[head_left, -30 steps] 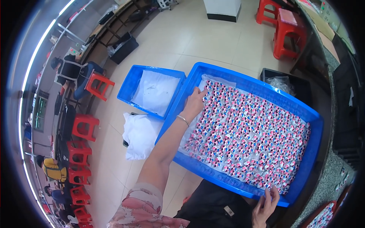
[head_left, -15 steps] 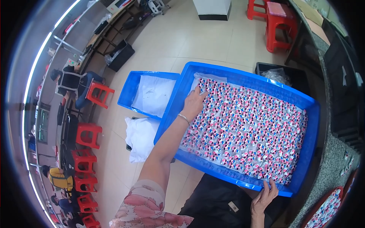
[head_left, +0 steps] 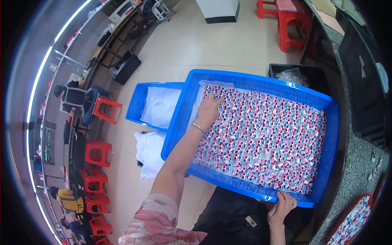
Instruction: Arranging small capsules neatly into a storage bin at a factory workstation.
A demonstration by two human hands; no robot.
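Blue plastic is framing your work; the big blue tray [head_left: 261,78] is lying across your front, its long axis running from left to right with the right end dipping toward your body; white liner [head_left: 199,100] is showing as a thin strip along its left side, and rows of small pieces [head_left: 261,130], painted pink, white and blue, are covering most of the rest.

Your left hand [head_left: 208,113] is the one lying among the pieces, near the far left corner; its fingers are resting spread, with a gap showing between the tips and no piece visibly pinched there; from those tips, nearly the whole field of pieces is stretching away to your right and back toward you, while the bare strip is lying just to the left.

Your right hand [head_left: 281,208] is sitting at the near rim, toward the right end, apart from the pieces; its fingers are curling at that rim, though you cannot tell whether they are gripping or merely resting; a smaller blue bin [head_left: 134,102] is standing beyond the tray's left wall, and the speckled bench [head_left: 355,163] is running along your right.
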